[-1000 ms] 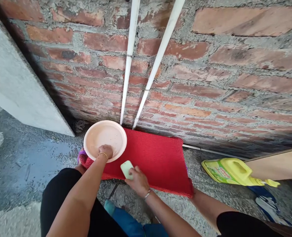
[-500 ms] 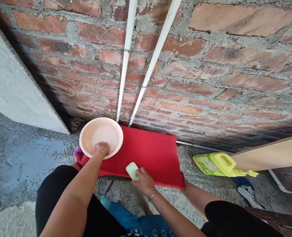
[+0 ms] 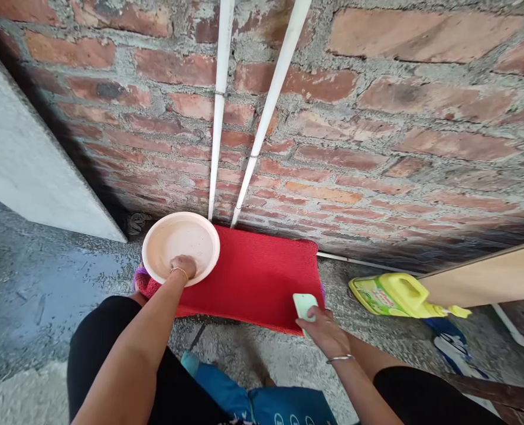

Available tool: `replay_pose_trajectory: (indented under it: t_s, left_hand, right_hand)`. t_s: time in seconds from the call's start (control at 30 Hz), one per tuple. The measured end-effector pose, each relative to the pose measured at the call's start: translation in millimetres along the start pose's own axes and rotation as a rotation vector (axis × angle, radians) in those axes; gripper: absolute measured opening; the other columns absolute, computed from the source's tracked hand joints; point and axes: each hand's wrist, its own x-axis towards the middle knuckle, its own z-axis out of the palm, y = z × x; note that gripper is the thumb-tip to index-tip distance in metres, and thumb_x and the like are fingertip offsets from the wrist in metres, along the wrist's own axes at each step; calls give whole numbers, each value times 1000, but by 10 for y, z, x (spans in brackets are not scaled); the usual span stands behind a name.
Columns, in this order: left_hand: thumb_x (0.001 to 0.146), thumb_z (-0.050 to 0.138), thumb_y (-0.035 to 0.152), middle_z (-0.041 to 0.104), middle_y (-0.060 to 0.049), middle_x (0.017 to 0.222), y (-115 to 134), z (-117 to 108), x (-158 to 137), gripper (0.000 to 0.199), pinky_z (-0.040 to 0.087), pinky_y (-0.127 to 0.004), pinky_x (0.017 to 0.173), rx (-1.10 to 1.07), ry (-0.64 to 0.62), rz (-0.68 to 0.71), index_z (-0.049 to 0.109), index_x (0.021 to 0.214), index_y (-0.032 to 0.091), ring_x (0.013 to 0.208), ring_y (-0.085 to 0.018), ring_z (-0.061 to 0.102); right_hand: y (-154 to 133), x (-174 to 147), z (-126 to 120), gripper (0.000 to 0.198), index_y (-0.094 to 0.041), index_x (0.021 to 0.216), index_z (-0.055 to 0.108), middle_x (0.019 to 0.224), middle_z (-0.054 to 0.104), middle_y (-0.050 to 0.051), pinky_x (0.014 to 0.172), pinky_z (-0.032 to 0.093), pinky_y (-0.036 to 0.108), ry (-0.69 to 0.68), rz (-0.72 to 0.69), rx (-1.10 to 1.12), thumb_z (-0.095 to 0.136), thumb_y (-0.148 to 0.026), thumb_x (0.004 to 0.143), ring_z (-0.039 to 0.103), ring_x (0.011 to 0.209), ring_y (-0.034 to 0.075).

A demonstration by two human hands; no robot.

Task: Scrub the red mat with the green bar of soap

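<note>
My left hand [image 3: 183,265] reaches down into a pale pink basin [image 3: 155,243], its fingers curled near the bottom; what they hold, if anything, is hidden. Under the basin spreads a red textured cloth [image 3: 253,265], draped over a low support. My right hand [image 3: 326,330] grips a pale green, flat, round-cornered scrub brush [image 3: 305,304] at the near right corner of the cloth. The brush's underside does not show.
A yellow detergent jug [image 3: 390,293] lies on the wet concrete floor to the right, near a board [image 3: 487,271]. Two white pipes [image 3: 220,118] run up the brick wall [image 3: 345,159] behind. A grey slab [image 3: 35,141] leans at left.
My right hand has moved right with the scrub brush, from the cloth's near middle edge to its right corner. The left hand stays in the basin.
</note>
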Motion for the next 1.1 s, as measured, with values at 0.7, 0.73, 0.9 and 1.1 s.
replay_pose_trajectory:
  t_s: [0.7, 0.73, 0.9, 1.1]
  left_hand:
    - [68, 61, 18, 64, -25, 120, -23, 102, 150, 52, 55, -49, 71, -13, 5, -3, 64, 120, 15, 107, -38, 62]
    - [69, 61, 17, 65, -25, 119, -26, 92, 138, 50, 55, -49, 71, -16, 3, -3, 65, 118, 14, 106, -38, 63]
    - [74, 55, 15, 65, -23, 119, -51, 47, 60, 42, 54, -44, 78, -24, 23, 23, 66, 115, 12, 108, -33, 64]
    - [82, 44, 16, 64, -22, 122, -83, 10, -92, 41, 52, -39, 85, -8, 58, 47, 64, 118, 12, 111, -29, 63]
  right_hand:
    - [-2295, -24, 764, 28, -25, 93, 60, 104, 57, 1, 63, 37, 25, -107, -193, 25, 67, -42, 72, 60, 80, 15]
    - [-2148, 3, 703, 28, -26, 93, 60, 105, 58, 1, 64, 37, 25, -104, -178, 10, 66, -42, 72, 60, 80, 15]
    - [-1127, 189, 241, 26, -24, 92, 61, 105, 60, 4, 69, 40, 25, -65, 11, -20, 62, -43, 74, 62, 86, 17]
    - [151, 277, -339, 28, -21, 94, 62, 99, 61, 11, 67, 43, 29, 48, 290, -66, 55, -43, 78, 64, 82, 21]
